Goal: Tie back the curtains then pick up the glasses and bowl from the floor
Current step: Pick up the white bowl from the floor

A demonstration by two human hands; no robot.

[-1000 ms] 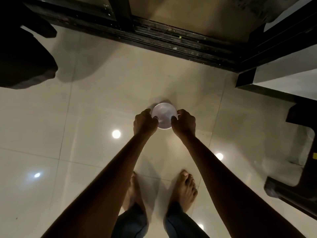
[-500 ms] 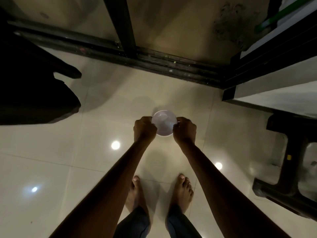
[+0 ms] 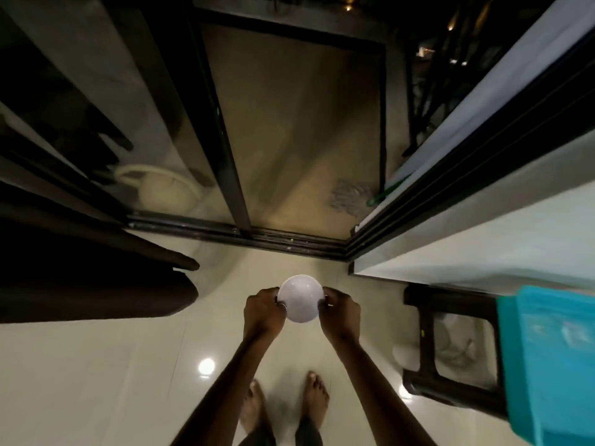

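A small white bowl [image 3: 301,297] hangs in the air above the pale tiled floor, held between both hands. My left hand [image 3: 262,312] grips its left rim and my right hand [image 3: 341,313] grips its right rim. Small glints show at the fingers on each side; I cannot tell whether these are glasses. A dark curtain [image 3: 90,275] hangs at the left, its lower end bunched above the floor. My bare feet stand below the bowl.
A black sliding-door track [image 3: 257,239] and glass door lie ahead. A white wall [image 3: 483,239] runs along the right. A black stool [image 3: 450,349] stands at the right, with a teal object [image 3: 553,362] in front of it. Ceiling lights reflect off the floor.
Both hands have lifted the bowl up off the floor. The view has tilted upward, showing more of the door, the curtain and the teal object.
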